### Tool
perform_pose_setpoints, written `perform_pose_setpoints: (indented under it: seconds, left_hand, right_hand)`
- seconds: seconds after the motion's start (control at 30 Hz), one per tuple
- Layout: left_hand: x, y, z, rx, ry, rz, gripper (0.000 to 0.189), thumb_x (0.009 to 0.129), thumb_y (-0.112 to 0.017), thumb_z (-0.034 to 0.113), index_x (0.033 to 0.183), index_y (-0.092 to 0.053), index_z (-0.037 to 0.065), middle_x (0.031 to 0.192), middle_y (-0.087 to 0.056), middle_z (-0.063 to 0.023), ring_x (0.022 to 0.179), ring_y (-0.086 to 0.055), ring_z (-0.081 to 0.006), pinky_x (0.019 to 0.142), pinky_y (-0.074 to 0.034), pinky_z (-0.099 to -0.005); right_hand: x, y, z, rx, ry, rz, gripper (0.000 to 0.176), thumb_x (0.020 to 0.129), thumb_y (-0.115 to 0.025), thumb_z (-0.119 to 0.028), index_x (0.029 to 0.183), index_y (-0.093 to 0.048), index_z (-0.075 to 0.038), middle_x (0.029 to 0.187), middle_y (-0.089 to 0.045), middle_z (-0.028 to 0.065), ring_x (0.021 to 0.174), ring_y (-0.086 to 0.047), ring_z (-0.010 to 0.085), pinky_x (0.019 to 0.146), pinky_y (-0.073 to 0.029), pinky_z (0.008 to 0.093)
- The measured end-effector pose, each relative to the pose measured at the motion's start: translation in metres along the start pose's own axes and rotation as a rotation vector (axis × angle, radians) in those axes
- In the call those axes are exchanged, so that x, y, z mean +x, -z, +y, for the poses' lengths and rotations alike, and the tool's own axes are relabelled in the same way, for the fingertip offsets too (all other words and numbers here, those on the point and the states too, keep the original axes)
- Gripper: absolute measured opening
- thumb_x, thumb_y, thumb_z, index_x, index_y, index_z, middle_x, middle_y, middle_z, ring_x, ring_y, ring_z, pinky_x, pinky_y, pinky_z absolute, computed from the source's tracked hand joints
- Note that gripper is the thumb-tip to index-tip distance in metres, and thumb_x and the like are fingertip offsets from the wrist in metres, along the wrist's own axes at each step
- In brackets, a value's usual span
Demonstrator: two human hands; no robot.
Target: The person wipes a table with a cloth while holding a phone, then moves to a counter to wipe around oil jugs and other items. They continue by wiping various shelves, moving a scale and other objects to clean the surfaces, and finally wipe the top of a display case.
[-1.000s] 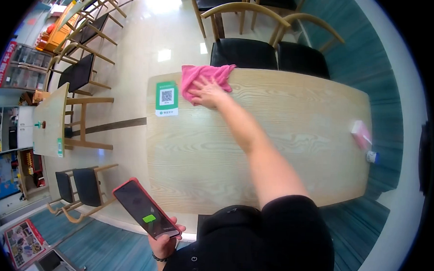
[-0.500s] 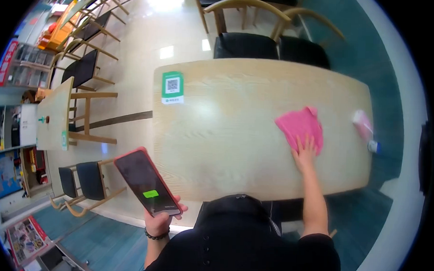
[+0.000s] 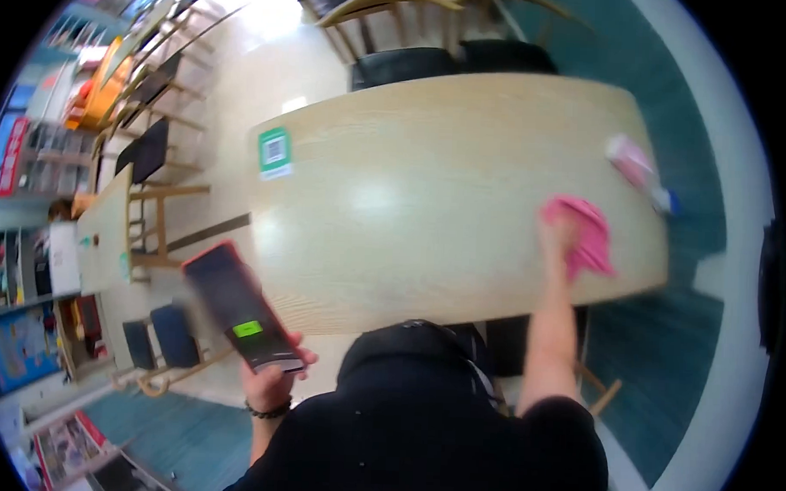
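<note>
My left hand [image 3: 274, 378] is closed around a smartphone [image 3: 242, 314] in a red case, held up at the table's near left corner. A bright green patch shows on its dark screen. At the right part of the wooden table [image 3: 393, 254], my right hand [image 3: 561, 236] is on a pink cloth [image 3: 594, 237]. Motion blurs that hand, and its fingers are partly lost in the bunched cloth, which they appear to grip. The cloth lies crumpled on the tabletop around and to the right of the hand.
A pink and white pack [image 3: 630, 160] and a small blue-and-white item [image 3: 665, 201] lie near the table's right edge. A green QR-code card [image 3: 275, 151] is at the far left corner. Chairs [image 3: 404, 66] stand along the far side; another table [image 3: 106, 231] is to the left.
My right hand and the pink cloth have shifted right across the tabletop, and the cloth has become more bunched. The view has tilted. My left hand still holds the smartphone.
</note>
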State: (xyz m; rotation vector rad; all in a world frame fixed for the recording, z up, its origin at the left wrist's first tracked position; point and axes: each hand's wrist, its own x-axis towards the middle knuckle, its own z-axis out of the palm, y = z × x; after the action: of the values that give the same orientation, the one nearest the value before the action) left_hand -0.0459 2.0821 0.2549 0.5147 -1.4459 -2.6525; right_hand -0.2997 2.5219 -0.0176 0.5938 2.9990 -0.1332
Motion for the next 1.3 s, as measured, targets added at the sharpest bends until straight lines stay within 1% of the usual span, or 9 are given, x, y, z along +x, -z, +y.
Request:
perform_pose_setpoints:
  seconds: [0.07, 0.2, 0.4, 0.47, 0.53, 0.6, 0.83, 0.97, 1.3]
  left_hand:
    - [-0.006, -0.012, -0.003, 0.075, -0.056, -0.012, 0.052, 0.069, -0.067, 0.013, 0.110, -0.044, -0.009, 0.100, -0.057, -0.0216, 0.075, -0.061, -0.0347, 0.050, -0.051, -0.0295]
    - [-0.025, -0.042, 0.000, 0.121, -0.080, -0.017, 0.049, 0.069, -0.067, 0.013, 0.107, -0.046, -0.010, 0.099, -0.057, -0.0217, 0.073, -0.062, -0.0336, 0.048, -0.051, -0.0289]
    - [-0.058, -0.059, 0.001, 0.167, -0.132, -0.033, 0.048, 0.069, -0.067, 0.014, 0.105, -0.048, -0.010, 0.099, -0.057, -0.0218, 0.072, -0.062, -0.0331, 0.046, -0.050, -0.0279]
    - [-0.069, -0.056, -0.003, 0.174, -0.193, -0.029, 0.047, 0.069, -0.067, 0.015, 0.105, -0.048, -0.009, 0.099, -0.057, -0.0209, 0.072, -0.062, -0.0328, 0.044, -0.049, -0.0272]
    - [-0.077, -0.059, -0.003, 0.129, -0.199, 0.004, 0.047, 0.070, -0.066, 0.014, 0.106, -0.047, -0.009, 0.100, -0.057, -0.0207, 0.073, -0.062, -0.0332, 0.044, -0.049, -0.0266]
    - [-0.081, -0.059, 0.000, 0.080, -0.175, -0.020, 0.049, 0.071, -0.065, 0.010, 0.112, -0.044, -0.008, 0.106, -0.053, -0.0187, 0.078, -0.059, -0.0305, 0.048, -0.051, -0.0245]
    - [-0.102, -0.033, 0.006, 0.061, -0.162, 0.013, 0.050, 0.070, -0.065, 0.009, 0.113, -0.044, -0.007, 0.105, -0.055, -0.0182, 0.076, -0.060, -0.0287, 0.046, -0.050, -0.0231]
    - [-0.103, 0.001, 0.009, 0.012, -0.166, 0.089, 0.050, 0.068, -0.066, 0.010, 0.110, -0.045, -0.007, 0.103, -0.056, -0.0194, 0.074, -0.061, -0.0299, 0.045, -0.050, -0.0235]
    - [-0.129, 0.152, 0.072, 0.002, -0.255, 0.116, 0.048, 0.067, -0.068, 0.015, 0.102, -0.050, -0.011, 0.093, -0.060, -0.0204, 0.069, -0.062, -0.0319, 0.045, -0.050, -0.0275]
  right_hand:
    - [-0.018, -0.010, -0.054, 0.105, 0.179, 0.495, 0.037, 0.072, -0.056, -0.041, 0.096, -0.057, -0.013, 0.102, -0.053, 0.0142, 0.098, -0.048, 0.0357, 0.078, -0.037, 0.0533]
    - [-0.091, -0.014, -0.144, 0.230, 0.653, 0.157, 0.032, 0.071, -0.054, -0.028, 0.102, -0.057, -0.018, 0.122, -0.040, 0.0123, 0.119, -0.026, 0.0453, 0.087, -0.021, 0.0694]
    - [-0.189, -0.002, -0.199, 0.506, 1.006, -0.599, 0.028, 0.080, -0.044, -0.015, 0.106, -0.054, -0.014, 0.099, -0.054, 0.0117, 0.112, -0.041, 0.0314, 0.092, -0.028, 0.0590]
    - [-0.189, -0.032, -0.213, 1.485, 0.441, -1.803, 0.017, 0.083, -0.042, -0.014, 0.092, -0.055, -0.010, 0.082, -0.056, 0.0044, 0.089, -0.053, 0.0189, 0.083, -0.041, 0.0416]
    - [-0.178, 0.016, -0.190, 1.820, 0.216, -2.093, 0.022, 0.085, -0.041, -0.013, 0.104, -0.050, -0.009, 0.087, -0.055, 0.0018, 0.081, -0.054, 0.0132, 0.077, -0.044, 0.0340]
    - [-0.163, 0.049, -0.163, 1.835, 0.305, -1.939, 0.038, 0.086, -0.037, -0.014, 0.123, -0.040, -0.008, 0.119, -0.048, 0.0058, 0.106, -0.048, 0.0173, 0.088, -0.040, 0.0393]
    - [-0.071, -0.010, -0.007, 1.288, 0.104, -0.568, 0.041, 0.079, -0.043, -0.010, 0.118, -0.046, -0.004, 0.111, -0.054, 0.0068, 0.086, -0.053, 0.0130, 0.076, -0.043, 0.0267]
    - [-0.067, 0.008, 0.036, 1.057, 0.082, -0.280, 0.036, 0.079, -0.044, -0.014, 0.113, -0.052, -0.004, 0.107, -0.057, 0.0096, 0.090, -0.055, 0.0154, 0.077, -0.044, 0.0272]
    - [-0.235, 0.007, -0.188, 0.010, 0.484, -0.052, 0.058, 0.075, -0.056, -0.045, 0.127, -0.040, -0.027, 0.138, -0.023, 0.0160, 0.128, -0.014, 0.0389, 0.098, -0.016, 0.0571]
